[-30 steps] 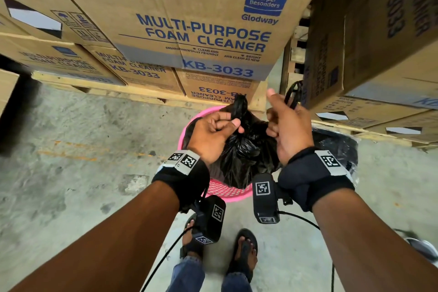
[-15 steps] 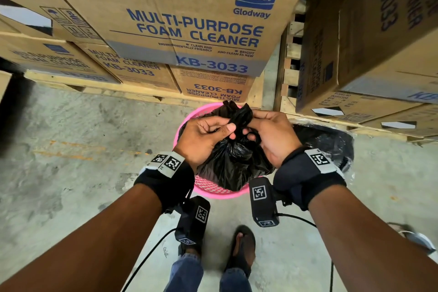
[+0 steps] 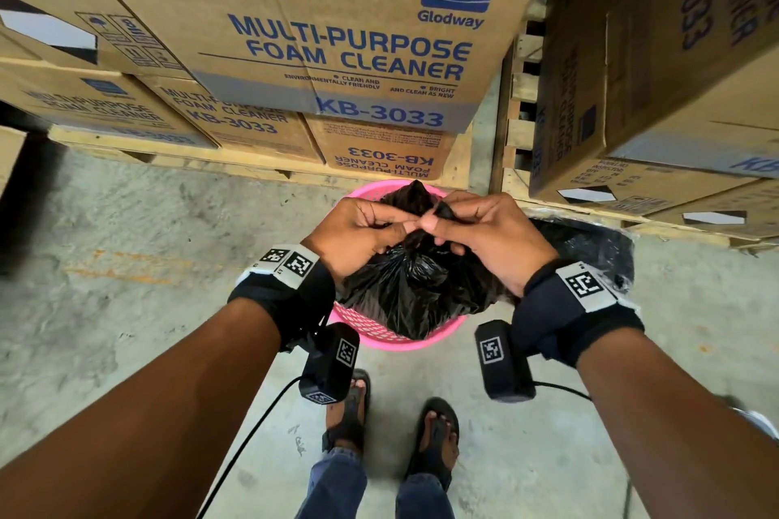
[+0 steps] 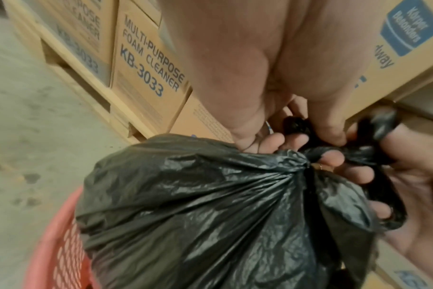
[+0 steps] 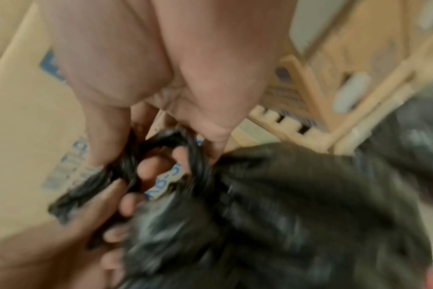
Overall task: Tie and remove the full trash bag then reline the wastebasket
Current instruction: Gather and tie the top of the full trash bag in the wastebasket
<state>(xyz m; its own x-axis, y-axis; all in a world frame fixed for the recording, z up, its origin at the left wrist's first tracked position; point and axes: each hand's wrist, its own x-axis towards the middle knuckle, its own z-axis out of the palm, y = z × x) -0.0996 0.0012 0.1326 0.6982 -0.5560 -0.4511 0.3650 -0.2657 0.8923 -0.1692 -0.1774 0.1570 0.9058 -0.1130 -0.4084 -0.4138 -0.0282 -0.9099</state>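
A full black trash bag [image 3: 404, 287] sits in a pink mesh wastebasket [image 3: 392, 335] on the concrete floor. Its top is gathered into a twisted neck [image 4: 307, 162]. My left hand [image 3: 358, 232] and right hand [image 3: 484, 232] meet above the bag, and both pinch the twisted black plastic. The left wrist view shows the bag [image 4: 198, 211] bunched under the fingers, with a strand looped round the right hand's fingers [image 4: 359, 176]. The right wrist view is blurred; a black loop [image 5: 161, 148] runs between the fingers there. The pink rim [image 4: 52, 244] shows at lower left.
Stacked cardboard boxes [image 3: 337, 34] on a wooden pallet [image 3: 168, 158] stand just behind the basket. More boxes [image 3: 653, 76] rise at the right. Another black bag [image 3: 590, 249] lies on the floor to the right. My sandalled feet [image 3: 392, 426] stand near the basket.
My right hand came down from its raised position and joined the left hand at the bag's neck. Both hands now work the twisted plastic close together.
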